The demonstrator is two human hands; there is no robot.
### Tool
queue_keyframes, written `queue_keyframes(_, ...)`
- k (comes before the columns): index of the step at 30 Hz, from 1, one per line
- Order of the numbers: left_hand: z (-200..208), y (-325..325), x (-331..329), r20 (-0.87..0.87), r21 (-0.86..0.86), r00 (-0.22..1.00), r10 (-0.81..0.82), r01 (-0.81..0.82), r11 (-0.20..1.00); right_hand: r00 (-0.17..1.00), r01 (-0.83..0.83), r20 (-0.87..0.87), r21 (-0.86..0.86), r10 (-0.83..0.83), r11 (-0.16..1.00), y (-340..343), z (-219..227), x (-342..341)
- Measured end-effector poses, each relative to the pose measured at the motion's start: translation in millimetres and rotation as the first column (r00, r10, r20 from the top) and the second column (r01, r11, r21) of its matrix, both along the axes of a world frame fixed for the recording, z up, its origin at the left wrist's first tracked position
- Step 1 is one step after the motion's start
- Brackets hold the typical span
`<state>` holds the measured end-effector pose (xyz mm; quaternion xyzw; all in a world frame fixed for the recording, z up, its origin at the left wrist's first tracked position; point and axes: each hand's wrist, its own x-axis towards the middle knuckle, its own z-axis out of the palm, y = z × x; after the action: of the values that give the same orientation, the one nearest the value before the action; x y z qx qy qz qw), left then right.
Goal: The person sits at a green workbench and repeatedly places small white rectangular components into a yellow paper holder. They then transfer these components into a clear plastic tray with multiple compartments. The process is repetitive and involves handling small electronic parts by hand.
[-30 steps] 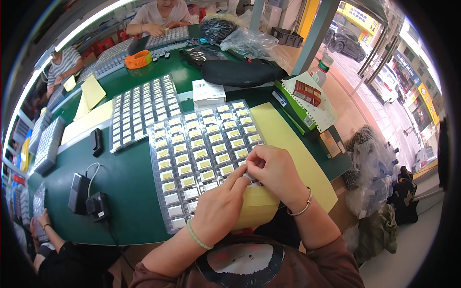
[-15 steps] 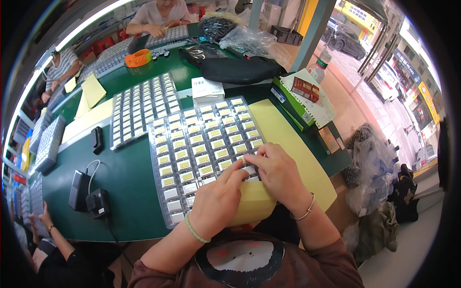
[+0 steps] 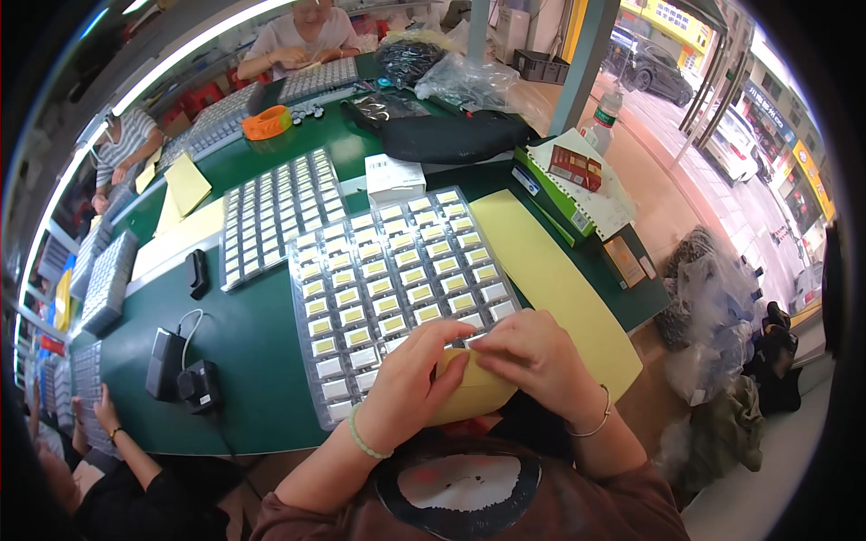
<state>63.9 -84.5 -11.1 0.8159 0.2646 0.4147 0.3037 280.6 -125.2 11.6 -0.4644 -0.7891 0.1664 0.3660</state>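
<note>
A clear plastic tray (image 3: 305, 347) lies in front of me, filled with rows of small white blocks. Most blocks bear a yellow label; those in the near rows are plain white. Over the tray's near edge, my left hand (image 3: 410, 379) grips a folded yellow sheet (image 3: 476, 393) between thumb and fingers. At the sheet's upper edge, my right hand (image 3: 539, 368) is closed, thumb and forefinger pinched together. Whatever is between those fingertips is too small to make out.
A second filled tray (image 3: 281, 209) lies beyond, beside a white box (image 3: 394, 180). Yellow paper (image 3: 541, 279) runs along the right. Black power adapters (image 3: 197, 388) sit at left. A green box (image 3: 564, 203), a bottle (image 3: 603, 122) and a black bag (image 3: 451, 135) stand farther back. Co-workers handle similar trays.
Both hands have drawn back from a block in the tray to the yellow sheet. My right fingertips have moved from the block to the sheet's upper edge. The view has shifted slightly.
</note>
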Motion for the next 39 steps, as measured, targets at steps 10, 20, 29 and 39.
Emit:
queue_keyframes(10, 6, -5, 0, -0.029, -0.325, 0.999, 0.015, -0.024, 0.945, 0.938, 0.043, 0.292, 0.44, -0.188, 0.897, -16, -16, -8)
queue_keyframes(20, 5, -3, 3, -0.049, -0.162, 0.999, -0.019, 0.011, 0.987, 0.92, 0.052, 0.315, 0.494, -0.234, 0.868, -20, -19, -10)
queue_keyframes(29, 1, -2, 6, -0.083, -0.133, 0.996, 0.028, -0.039, 0.99, 0.987, 0.104, 0.052, 0.522, -0.153, 0.846, -19, -19, -9)
queue_keyframes(39, 16, -6, 9, 0.008, -0.149, 0.998, 0.058, -0.056, 0.987, 0.893, 0.215, -0.4, -0.022, -0.206, 0.976, 1, -5, -4)
